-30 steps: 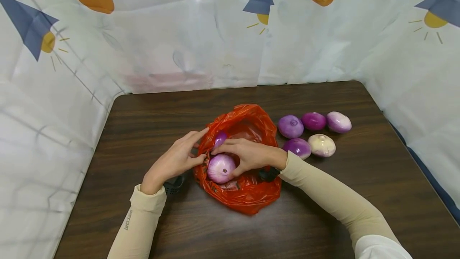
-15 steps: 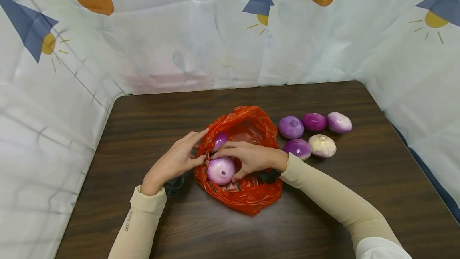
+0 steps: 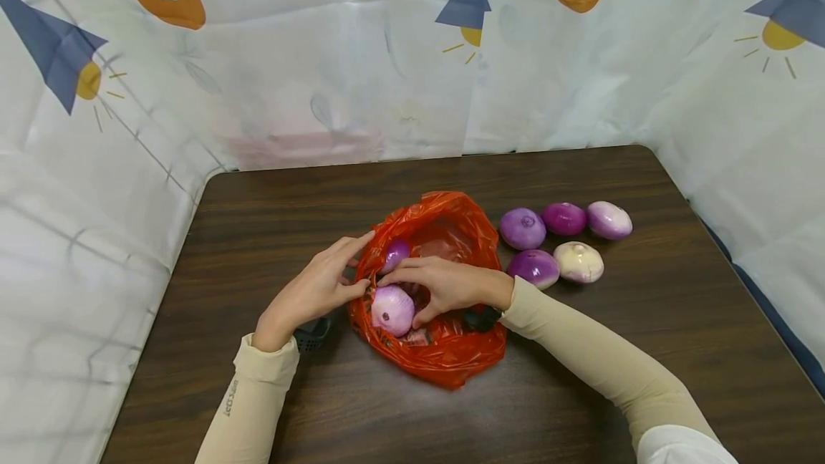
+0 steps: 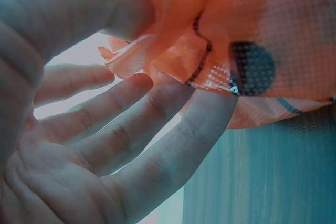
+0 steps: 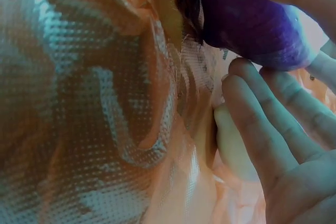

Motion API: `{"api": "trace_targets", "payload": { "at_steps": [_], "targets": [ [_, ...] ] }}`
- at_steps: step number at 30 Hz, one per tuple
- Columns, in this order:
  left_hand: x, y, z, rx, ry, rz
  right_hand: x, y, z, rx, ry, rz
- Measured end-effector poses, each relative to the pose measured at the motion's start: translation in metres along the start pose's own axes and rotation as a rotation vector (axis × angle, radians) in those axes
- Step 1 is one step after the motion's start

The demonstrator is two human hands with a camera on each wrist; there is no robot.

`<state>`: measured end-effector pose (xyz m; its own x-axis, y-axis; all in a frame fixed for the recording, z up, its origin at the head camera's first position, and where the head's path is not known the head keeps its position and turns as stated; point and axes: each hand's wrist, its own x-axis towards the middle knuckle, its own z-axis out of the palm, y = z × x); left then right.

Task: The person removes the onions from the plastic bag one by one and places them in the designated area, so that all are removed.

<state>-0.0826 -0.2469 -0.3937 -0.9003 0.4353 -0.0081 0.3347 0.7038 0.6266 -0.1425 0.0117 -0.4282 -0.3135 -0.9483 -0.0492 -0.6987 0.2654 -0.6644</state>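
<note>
A red plastic bag [image 3: 473, 339] stands with its mouth open at mid-table. My left hand [image 3: 316, 281] holds its left rim; in the left wrist view the bag's edge [image 4: 181, 59] lies between thumb and fingers. My right hand [image 3: 451, 281] reaches into the bag, its thumb and fingers around a light purple onion [image 3: 392, 311]. In the right wrist view this onion [image 5: 257, 22] shows dark purple, fingertips touching its underside. A smaller purple onion [image 3: 395, 254] sits by the bag's left wall. A pale rounded thing [image 5: 234, 145] lies lower down, partly hidden by the fingers.
Right of the bag, several peeled onions lie on the dark wooden table [image 3: 361, 414]: a purple onion [image 3: 522, 228], a deep magenta onion [image 3: 563, 218], a pale purple onion [image 3: 609, 220], another purple onion [image 3: 533, 268] and a cream onion [image 3: 579, 261]. Printed white cloth surrounds the table.
Inside the bag, the light purple onion has shifted slightly left and turned, its root spot moving left and down. More of the smaller onion shows. The left hand has stayed in place.
</note>
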Motion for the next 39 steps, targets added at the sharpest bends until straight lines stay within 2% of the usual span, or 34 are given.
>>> {"api": "trace_targets", "payload": {
  "at_steps": [17, 24, 31, 39],
  "targets": [
    [0.0, -0.002, 0.002, -0.025, 0.011, 0.014, -0.013, -0.006, -0.012, -0.061, 0.034, 0.036],
    [0.0, -0.001, 0.001, -0.022, 0.003, 0.005, -0.026, -0.012, -0.022, -0.092, 0.046, 0.087],
    [-0.001, -0.002, 0.002, -0.009, 0.014, 0.017, -0.043, -0.015, -0.032, -0.051, 0.076, 0.145],
    [-0.002, -0.002, 0.0, -0.008, 0.008, 0.012, -0.06, -0.016, -0.041, -0.073, 0.133, 0.127]
  ]
}}
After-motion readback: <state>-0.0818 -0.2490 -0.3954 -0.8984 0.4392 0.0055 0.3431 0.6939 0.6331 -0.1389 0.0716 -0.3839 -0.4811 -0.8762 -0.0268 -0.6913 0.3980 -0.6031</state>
